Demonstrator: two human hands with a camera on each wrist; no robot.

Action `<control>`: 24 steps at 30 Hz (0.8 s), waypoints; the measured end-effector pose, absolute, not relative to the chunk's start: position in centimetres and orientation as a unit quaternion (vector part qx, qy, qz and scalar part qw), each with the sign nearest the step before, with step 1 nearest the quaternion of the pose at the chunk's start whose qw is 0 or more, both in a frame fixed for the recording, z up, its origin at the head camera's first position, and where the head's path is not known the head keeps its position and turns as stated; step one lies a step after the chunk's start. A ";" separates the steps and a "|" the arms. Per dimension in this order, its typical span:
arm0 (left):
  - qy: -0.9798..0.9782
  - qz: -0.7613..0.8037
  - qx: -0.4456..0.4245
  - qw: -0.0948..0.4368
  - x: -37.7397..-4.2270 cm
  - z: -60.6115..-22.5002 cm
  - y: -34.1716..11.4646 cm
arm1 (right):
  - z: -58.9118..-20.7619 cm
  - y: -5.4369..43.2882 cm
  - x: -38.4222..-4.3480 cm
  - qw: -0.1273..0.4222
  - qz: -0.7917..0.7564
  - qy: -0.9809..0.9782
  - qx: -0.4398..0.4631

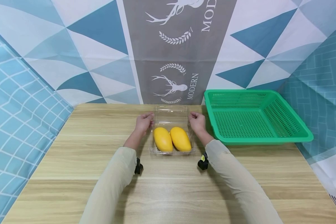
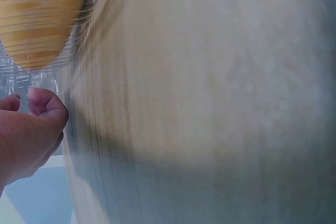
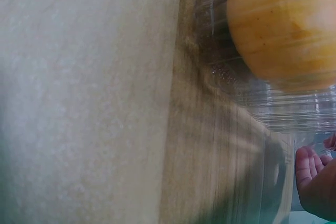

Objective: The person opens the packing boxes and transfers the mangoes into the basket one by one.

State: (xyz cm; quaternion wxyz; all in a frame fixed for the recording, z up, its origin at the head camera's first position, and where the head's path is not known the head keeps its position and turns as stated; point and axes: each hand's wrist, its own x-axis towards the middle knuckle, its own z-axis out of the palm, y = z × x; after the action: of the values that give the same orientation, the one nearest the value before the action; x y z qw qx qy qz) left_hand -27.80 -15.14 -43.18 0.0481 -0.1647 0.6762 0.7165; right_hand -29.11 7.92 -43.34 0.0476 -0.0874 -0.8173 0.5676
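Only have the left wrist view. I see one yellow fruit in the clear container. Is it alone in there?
Observer: No. The head view shows a second yellow fruit lying beside it in the clear container.
Operator: What's on the opposite side from me?
Observer: The right hand, at the right edge of the open lid.
Operator: Anything further right?
Observer: Yes, a green basket, just to the right of that hand.
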 end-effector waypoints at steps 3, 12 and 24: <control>0.676 0.717 -0.165 0.051 -27.8 -43.1 -15.2 | -43.3 7.9 -29.1 0.047 0.568 -0.817 -0.089; 0.673 0.719 -0.163 0.058 -27.7 -43.0 -15.3 | -43.1 7.9 -29.1 0.044 0.568 -0.817 -0.088; 0.643 0.740 -0.187 0.062 -27.5 -42.6 -15.6 | -42.8 7.9 -28.6 0.045 0.580 -0.808 -0.092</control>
State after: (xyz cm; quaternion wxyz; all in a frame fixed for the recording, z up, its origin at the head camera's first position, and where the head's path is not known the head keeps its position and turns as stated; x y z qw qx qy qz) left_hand -27.49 -15.59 -42.64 0.0623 -0.1871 0.6429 0.7402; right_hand -28.62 7.92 -42.85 0.0453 -0.0924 -0.8078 0.5804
